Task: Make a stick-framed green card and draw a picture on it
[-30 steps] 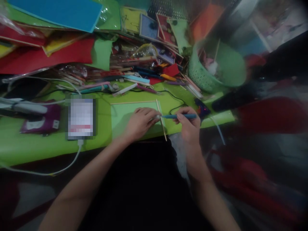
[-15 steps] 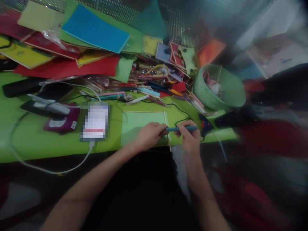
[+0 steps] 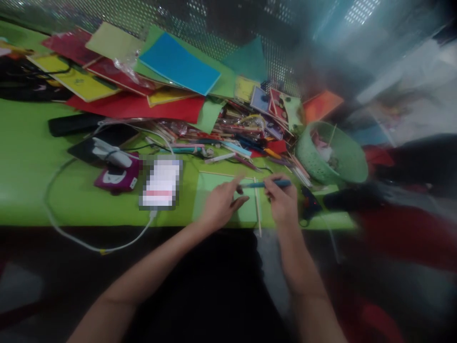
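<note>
A pale green card [image 3: 246, 209] lies at the near edge of the bright green table [image 3: 32, 190]. Thin wooden sticks run along the card's top edge and right side [image 3: 257, 209]. My left hand [image 3: 221, 202] rests on the card with its fingers spread and lifted, holding nothing. My right hand [image 3: 282, 200] is closed round a blue pen-like tool [image 3: 271, 184], whose tip points left over the card's upper right corner.
A phone [image 3: 161, 184] on a white cable lies left of the card, beside a purple pouch [image 3: 116, 178]. Sheets of coloured paper [image 3: 178, 64], sticks and pens pile up behind. A green basket [image 3: 332, 152] and a black glue gun [image 3: 310, 206] sit to the right.
My left hand has opened and drawn back from the stick's top end. The view has tilted up and shifted, showing more of the table's left and back.
</note>
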Motion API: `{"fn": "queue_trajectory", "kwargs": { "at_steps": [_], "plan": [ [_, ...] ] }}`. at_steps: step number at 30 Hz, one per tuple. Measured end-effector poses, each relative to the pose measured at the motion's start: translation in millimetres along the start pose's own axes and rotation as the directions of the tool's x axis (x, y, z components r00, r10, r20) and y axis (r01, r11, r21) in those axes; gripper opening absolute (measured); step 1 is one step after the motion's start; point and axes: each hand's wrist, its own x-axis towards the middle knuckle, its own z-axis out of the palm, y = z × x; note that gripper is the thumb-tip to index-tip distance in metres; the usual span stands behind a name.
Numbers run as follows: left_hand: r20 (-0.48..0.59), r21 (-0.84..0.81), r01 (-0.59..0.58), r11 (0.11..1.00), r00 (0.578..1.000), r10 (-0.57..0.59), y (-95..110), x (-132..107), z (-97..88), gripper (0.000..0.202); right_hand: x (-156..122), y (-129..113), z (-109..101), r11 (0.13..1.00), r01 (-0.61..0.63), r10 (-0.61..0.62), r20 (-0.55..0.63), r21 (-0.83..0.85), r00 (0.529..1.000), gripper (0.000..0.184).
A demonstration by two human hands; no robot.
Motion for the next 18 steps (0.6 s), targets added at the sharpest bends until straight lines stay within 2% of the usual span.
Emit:
{"fn": "queue_trajectory", "kwargs": {
  "at_steps": [2, 3, 6, 8, 10, 11, 13, 15, 16, 18],
  "plan": [
    [-0.094, -0.05, 0.075, 0.996, 0.992, -0.079, -8.1, -5.9, -3.8, 0.065, 30.5, -0.1, 11.1, 0.999, 0.05, -0.05, 0.01, 0.014, 0.999, 0.02],
    [-0.113, -0.045, 0.091, 0.995, 0.989, -0.095, -12.1, -9.1, -5.2, 0.067, 46.6, 2.2, 19.1, 0.999, 0.045, -0.046, 0.035, 0.012, 0.998, 0.023],
    [-0.065, 0.073, 0.055, 0.996, 0.997, -0.05, -22.3, -17.6, -7.9, 0.048, 92.1, 18.7, 50.4, 0.996, -0.065, 0.072, 0.122, -0.059, 0.99, 0.029],
    [-0.023, 0.128, 0.019, 0.992, 1.0, -0.016, -27.4, -21.4, -9.5, 0.034, 115.1, 32.2, 70.9, 0.98, -0.158, 0.175, 0.153, -0.119, 0.973, 0.024],
    [0.0, 0.152, -0.002, 0.988, 1.0, 0.002, -31.4, -24.3, -11.8, 0.03, 129.0, 40.5, 83.7, 0.949, -0.146, 0.202, 0.186, -0.278, 0.961, 0.021],
    [0.01, 0.162, -0.013, 0.987, 1.0, 0.012, -33.4, -25.7, -13.2, 0.03, 131.9, 41.5, 85.7, 0.919, -0.083, 0.169, 0.194, -0.386, 0.966, 0.025],
    [0.025, 0.173, -0.034, 0.984, 0.999, 0.03, -37.2, -29.2, -16.2, 0.034, 128.7, 36.4, 80.3, 0.785, 0.089, 0.045, 0.201, -0.612, 0.979, 0.036],
    [0.058, 0.202, -0.067, 0.977, 0.997, 0.057, -41.0, -33.3, -18.6, 0.04, 113.3, 25.1, 65.0, 0.573, 0.198, -0.047, 0.21, -0.795, 0.977, 0.038],
    [0.082, 0.225, -0.086, 0.971, 0.994, 0.069, -42.8, -35.4, -19.4, 0.043, 101.6, 18.8, 55.2, 0.471, 0.203, -0.031, 0.214, -0.859, 0.976, 0.032],
    [0.14, 0.275, -0.124, 0.953, 0.986, 0.087, -45.6, -39.2, -20.4, 0.048, 73.1, 8.4, 34.6, 0.303, 0.183, 0.106, 0.224, -0.935, 0.969, 0.018]
  ]
}}
